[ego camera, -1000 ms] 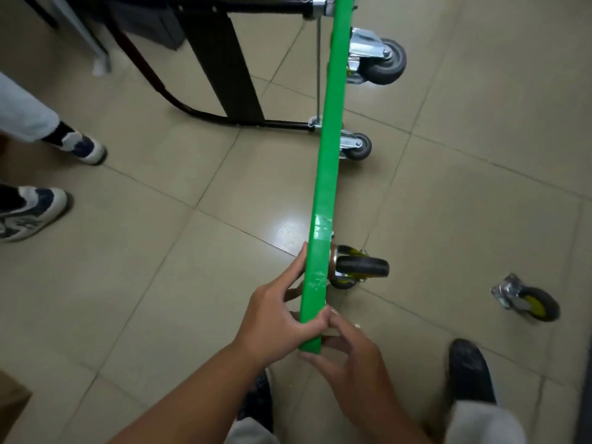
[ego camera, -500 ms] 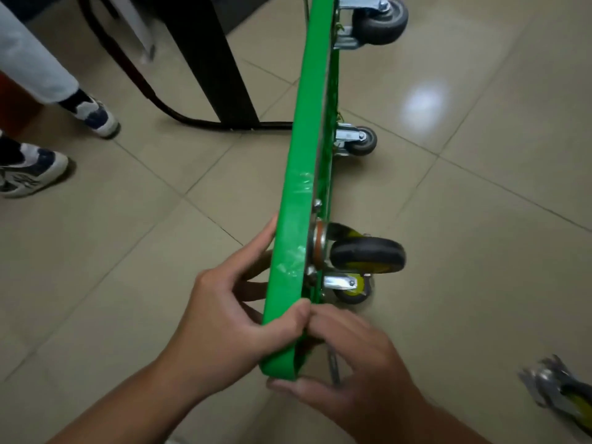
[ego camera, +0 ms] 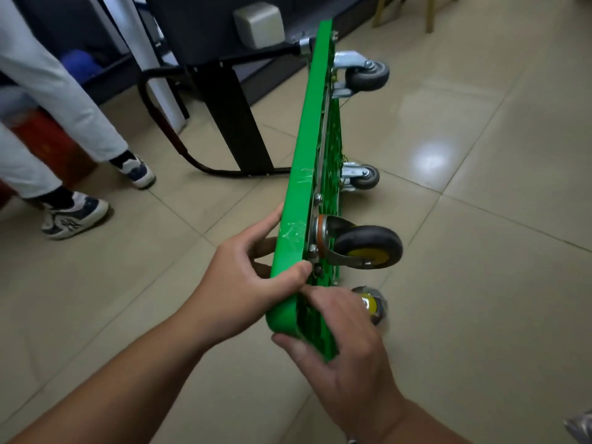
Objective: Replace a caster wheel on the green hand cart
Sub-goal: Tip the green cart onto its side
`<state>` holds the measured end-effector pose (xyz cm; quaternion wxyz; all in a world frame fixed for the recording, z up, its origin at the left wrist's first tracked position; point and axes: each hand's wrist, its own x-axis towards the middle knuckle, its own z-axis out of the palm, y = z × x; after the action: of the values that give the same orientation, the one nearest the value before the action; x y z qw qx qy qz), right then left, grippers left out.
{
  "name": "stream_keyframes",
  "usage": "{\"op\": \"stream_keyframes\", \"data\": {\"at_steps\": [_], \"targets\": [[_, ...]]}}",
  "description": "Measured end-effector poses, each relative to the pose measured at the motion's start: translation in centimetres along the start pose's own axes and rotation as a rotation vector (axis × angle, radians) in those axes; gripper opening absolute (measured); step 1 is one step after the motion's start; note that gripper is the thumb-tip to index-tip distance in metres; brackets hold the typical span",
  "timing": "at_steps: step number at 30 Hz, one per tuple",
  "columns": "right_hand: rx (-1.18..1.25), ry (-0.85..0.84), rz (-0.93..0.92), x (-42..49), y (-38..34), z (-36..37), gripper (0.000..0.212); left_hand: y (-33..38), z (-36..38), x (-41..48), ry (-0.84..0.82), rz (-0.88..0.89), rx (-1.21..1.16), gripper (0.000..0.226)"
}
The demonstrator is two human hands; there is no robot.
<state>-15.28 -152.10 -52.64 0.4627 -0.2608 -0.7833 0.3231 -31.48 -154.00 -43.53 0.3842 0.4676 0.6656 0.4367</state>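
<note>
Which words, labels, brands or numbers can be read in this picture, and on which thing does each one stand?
"NY", an interlocked monogram, slightly blurred: on the side of the nearer sneaker at the left.
No other text is readable: the green cart, its yellow-hubbed caster wheel and the grey box show none.

1 cart (ego camera: 308, 149), 4 casters (ego camera: 366, 75) (ego camera: 363, 177) (ego camera: 368, 247) (ego camera: 372, 308), 2 hands (ego camera: 243, 278) (ego camera: 347, 350).

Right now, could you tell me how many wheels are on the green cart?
4: far grey wheel, middle grey wheel, near yellow-hubbed wheel, blurred yellow wheel beside right hand.
</note>
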Motion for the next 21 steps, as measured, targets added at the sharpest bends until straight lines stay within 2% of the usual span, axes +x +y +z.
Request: {"op": "stream_keyframes", "data": {"at_steps": [5,7,9,11,12,13,14,15,18,21], "targets": [[0.054,0.013,0.107,-1.3,-1.3,-0.3,0.052,1.8,0.9,-0.9,-0.042,-0.057,0.071,0.100],[0.066,-0.030,0.117,-2.7,-0.6,-0.9,0.063,2.2,1.2,-1.4,-0.026,-0.109,0.081,0.097],[-0.009,-0.022,0.296,-6.2,2.0,-1.0,0.078,2.1,1.4,-1.6,0.008,-0.122,0.066,0.085],[-0.231,0.002,0.619,-10.3,5.4,-0.3,0.083,1.8,1.8,-1.7,0.028,-0.115,0.081,0.081],[-0.395,-0.097,0.727,-12.4,7.2,0.5,0.084,1.8,2.0,-1.7,0.026,-0.114,0.085,0.082],[-0.497,-0.300,0.831,-14.2,8.5,1.2,0.084,1.8,2.1,-1.6,0.020,-0.117,0.078,0.085],[-0.517,-0.484,0.934,-15.6,9.5,2.1,0.085,1.8,2.0,-1.6,0.011,-0.123,0.067,0.090],[-0.516,-0.563,1.013,-16.8,10.4,2.9,0.085,1.9,2.0,-1.5,-0.002,-0.123,0.060,0.093],[-0.542,-0.644,1.185,-19.8,12.5,5.4,0.087,1.6,1.6,-1.4,-0.018,-0.109,0.061,0.098],[-0.600,-0.685,1.198,-22.1,13.5,7.1,0.074,1.3,1.2,-1.5,-0.016,-0.109,0.049,0.097]]}}
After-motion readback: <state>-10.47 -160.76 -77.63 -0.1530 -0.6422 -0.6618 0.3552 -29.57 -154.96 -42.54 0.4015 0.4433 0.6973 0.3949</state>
